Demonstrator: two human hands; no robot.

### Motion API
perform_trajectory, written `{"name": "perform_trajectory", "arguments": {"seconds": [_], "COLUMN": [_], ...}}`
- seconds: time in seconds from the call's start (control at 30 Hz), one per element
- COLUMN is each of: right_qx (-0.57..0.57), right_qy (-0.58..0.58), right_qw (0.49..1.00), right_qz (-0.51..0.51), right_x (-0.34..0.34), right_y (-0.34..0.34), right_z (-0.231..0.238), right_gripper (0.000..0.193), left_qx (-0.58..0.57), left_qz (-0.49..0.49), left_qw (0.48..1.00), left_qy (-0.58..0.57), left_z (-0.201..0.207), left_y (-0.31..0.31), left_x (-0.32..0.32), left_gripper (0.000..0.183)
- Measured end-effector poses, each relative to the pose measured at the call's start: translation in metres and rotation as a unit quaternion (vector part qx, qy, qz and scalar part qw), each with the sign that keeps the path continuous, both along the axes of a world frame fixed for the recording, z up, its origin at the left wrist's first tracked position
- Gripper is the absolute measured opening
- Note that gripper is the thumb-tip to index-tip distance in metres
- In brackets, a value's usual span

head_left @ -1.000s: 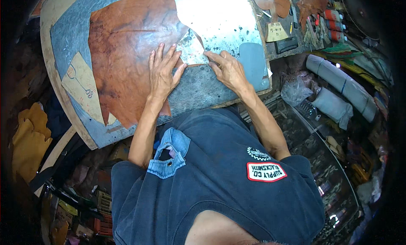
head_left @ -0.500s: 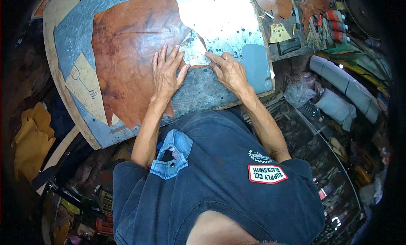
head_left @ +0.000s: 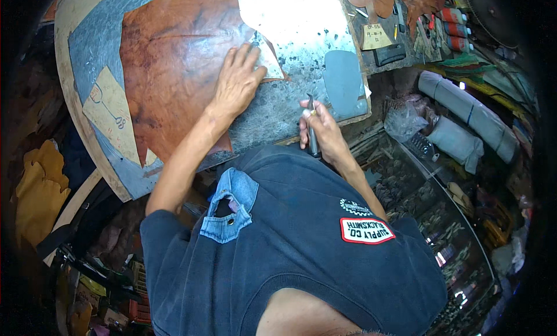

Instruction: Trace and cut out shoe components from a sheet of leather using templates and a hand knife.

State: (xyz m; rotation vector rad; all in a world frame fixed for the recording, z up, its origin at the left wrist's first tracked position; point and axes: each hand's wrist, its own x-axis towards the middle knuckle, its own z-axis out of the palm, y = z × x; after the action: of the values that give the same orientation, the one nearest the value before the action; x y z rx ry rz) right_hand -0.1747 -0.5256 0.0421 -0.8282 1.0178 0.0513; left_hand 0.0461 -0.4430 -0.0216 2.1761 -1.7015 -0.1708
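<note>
From the head view, looking straight down, I see the left hand (head_left: 239, 81) laid over the brown leather (head_left: 174, 63), palm down, fingers stretched out side by side and gripping nothing, their tips on a pale pattern piece (head_left: 271, 64). That piece lies on the leather's right-hand part, partly hidden by the fingers, a thin brown strip showing beyond its edge. The right hand (head_left: 314, 124) is curled round a slim knife-like tool (head_left: 314, 142), dark tip pointing away from the body, apart from the leather. To my eye this is a pause in trimming round the pattern, with the blade being readied; the next stroke would call for a firm left palm, fingertips back from the line, and the tip brought to the pattern's edge. As for room, bare grey worktop (head_left: 270, 118) runs between the leather and a smooth grey panel (head_left: 342, 84) on the right, enough for the right hand to come in. The worktop's near edge is close by the dark shirt (head_left: 301, 202), so a pull toward the body would have little run.
</note>
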Motion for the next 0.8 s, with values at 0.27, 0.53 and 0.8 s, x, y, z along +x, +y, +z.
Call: {"name": "perform_trajectory", "arguments": {"seconds": [0.27,0.53,0.8], "right_qx": [-0.514,-0.638,-0.665], "right_qy": [-0.062,0.014,0.047], "right_qw": [0.795,0.707,0.678], "right_qz": [0.316,0.305,0.309], "right_x": [0.023,0.116,0.121], "right_y": [0.012,0.000,0.006], "right_z": [-0.017,-0.060,-0.067], "right_gripper": [0.041,0.028,0.029], "left_qx": [0.237,0.415,0.399], "left_qz": [-0.159,-0.204,-0.209], "left_qw": [0.942,0.833,0.829], "left_qy": [0.176,0.302,0.331], "left_z": [0.005,-0.010,-0.013], "left_y": [-0.067,-0.122,-0.124], "left_x": [0.043,0.047,0.039], "left_gripper": [0.058,0.078,0.079]}}
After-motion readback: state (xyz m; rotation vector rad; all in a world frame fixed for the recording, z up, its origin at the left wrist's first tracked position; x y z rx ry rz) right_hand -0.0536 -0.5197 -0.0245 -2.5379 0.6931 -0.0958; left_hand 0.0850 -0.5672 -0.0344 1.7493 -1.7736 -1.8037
